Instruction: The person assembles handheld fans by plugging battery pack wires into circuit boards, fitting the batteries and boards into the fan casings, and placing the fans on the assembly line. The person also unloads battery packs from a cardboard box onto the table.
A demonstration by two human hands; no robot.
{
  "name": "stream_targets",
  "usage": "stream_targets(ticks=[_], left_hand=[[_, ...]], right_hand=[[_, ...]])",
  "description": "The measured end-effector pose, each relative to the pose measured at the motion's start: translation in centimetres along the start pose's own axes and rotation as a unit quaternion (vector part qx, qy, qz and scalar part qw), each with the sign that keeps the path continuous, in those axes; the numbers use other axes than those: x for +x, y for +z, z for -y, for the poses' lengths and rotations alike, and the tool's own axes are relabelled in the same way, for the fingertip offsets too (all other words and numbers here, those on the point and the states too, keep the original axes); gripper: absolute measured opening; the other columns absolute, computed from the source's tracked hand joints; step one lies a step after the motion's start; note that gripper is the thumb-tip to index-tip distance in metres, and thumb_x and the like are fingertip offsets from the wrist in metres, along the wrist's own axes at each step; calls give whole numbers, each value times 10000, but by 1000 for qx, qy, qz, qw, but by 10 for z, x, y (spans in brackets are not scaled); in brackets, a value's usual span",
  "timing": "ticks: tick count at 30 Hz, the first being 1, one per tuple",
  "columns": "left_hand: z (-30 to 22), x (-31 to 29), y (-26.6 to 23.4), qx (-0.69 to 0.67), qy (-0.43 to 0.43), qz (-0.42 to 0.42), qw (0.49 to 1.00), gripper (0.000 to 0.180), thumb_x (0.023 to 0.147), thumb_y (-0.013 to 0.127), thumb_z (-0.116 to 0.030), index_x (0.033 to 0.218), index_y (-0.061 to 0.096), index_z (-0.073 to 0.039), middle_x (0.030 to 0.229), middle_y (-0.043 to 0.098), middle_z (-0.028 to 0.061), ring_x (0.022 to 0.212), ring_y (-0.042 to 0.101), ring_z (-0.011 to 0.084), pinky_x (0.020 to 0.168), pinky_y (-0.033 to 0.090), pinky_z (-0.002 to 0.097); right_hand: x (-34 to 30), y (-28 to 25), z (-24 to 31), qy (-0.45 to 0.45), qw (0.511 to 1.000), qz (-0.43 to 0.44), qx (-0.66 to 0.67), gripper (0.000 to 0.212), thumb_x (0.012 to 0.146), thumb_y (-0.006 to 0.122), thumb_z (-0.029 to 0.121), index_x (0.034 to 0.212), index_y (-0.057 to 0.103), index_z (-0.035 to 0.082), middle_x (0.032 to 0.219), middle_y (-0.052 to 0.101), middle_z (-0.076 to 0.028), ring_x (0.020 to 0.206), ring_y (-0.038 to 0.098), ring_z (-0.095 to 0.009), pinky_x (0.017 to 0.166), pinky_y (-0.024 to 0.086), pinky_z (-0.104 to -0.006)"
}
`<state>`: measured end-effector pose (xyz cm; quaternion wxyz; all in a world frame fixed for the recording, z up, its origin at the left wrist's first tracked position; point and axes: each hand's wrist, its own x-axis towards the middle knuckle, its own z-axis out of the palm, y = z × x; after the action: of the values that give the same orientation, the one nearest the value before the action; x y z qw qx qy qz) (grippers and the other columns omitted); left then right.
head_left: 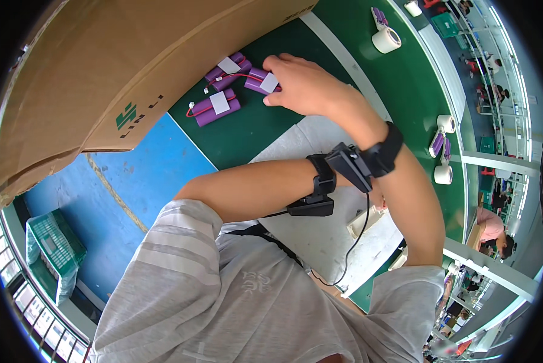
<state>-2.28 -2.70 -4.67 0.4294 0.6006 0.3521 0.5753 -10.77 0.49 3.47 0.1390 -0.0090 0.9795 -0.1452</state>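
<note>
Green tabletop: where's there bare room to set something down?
Bare patches: between the lowest purple pack and the grey sheet; between the white strip and the upper white roll. It's crowded beside the cardboard box, where three purple packs cluster, the right hand at one of them.

At the upper left, a cardboard box (126, 54) bears a green emblem (126, 115) beside dark lettering (152, 105); small print (299, 12) near its far end, at upper centre, is unreadable. At lower centre, a grey shirt (247, 327) carries pale stylised characters (256, 281).
</note>
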Motion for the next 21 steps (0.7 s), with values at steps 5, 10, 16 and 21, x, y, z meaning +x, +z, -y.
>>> stream_targets(ticks=[5, 10, 16, 21], left_hand=[[4, 18, 1, 32, -10, 81, 996, 365, 693, 736, -145, 1007, 616, -4, 923, 672, 109, 856, 630, 188, 732, 482, 342], [1, 25, 10, -1, 26, 94, 995, 329, 688, 733, -126, 979, 633, -8, 877, 670, 120, 817, 636, 214, 716, 487, 351], [-16, 45, 11, 141, -24, 151, 978, 156, 701, 728, -94, 847, 683, -61, 756, 661, 135, 733, 647, 309, 672, 496, 385], [-19, 47, 15, 155, -33, 135, 978, 161, 714, 751, -106, 849, 677, -60, 779, 665, 123, 740, 641, 296, 673, 495, 383]], right_hand=[[-15, -29, 19, 68, 994, 89, 1, 403, 776, 709, 205, 1084, 593, -28, 988, 644, -199, 939, 624, -328, 818, 503, -381], [-145, -65, 7, 58, 906, -50, 416, 558, 763, 739, 219, 1188, 511, -62, 981, 617, -127, 889, 652, -214, 687, 515, -327], [-294, 0, -10, 105, 714, -340, 603, 356, 786, 712, 105, 1054, 516, -20, 937, 597, -89, 754, 597, -143, 635, 481, -276], [-331, 75, -29, 398, 731, -356, 425, 201, 801, 698, 23, 932, 546, 4, 848, 590, -36, 725, 524, -88, 640, 443, -221]])
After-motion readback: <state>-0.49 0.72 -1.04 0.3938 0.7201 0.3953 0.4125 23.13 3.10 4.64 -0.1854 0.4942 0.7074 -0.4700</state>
